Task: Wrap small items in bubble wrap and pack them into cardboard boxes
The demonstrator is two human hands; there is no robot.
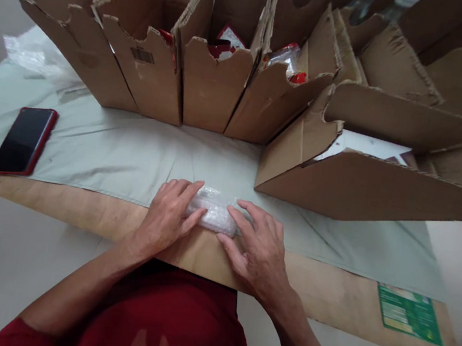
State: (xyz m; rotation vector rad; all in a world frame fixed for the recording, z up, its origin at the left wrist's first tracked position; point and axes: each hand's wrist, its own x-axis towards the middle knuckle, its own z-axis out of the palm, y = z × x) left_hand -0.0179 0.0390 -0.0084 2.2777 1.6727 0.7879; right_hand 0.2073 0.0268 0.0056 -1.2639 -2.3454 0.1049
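Note:
A small oblong package in clear bubble wrap (214,212) lies near the front edge of the table. What is inside the wrap cannot be made out. My left hand (172,210) grips its left end, with the thumb across the near side and the fingers over the far side. At the right end, my right hand (259,246) holds the package between a bent forefinger on top and the thumb at the near edge. The pale green cloth (130,153) lies beneath it, and the package's near side reaches the brown board edge (189,250).
Several open cardboard bins (215,88) stand in a row at the back, some with red packets. A larger cardboard box (366,186) with white contents sits at right. A red-cased phone (23,141) and crumpled clear plastic (43,60) lie left. A green printed sheet (409,312) is at right.

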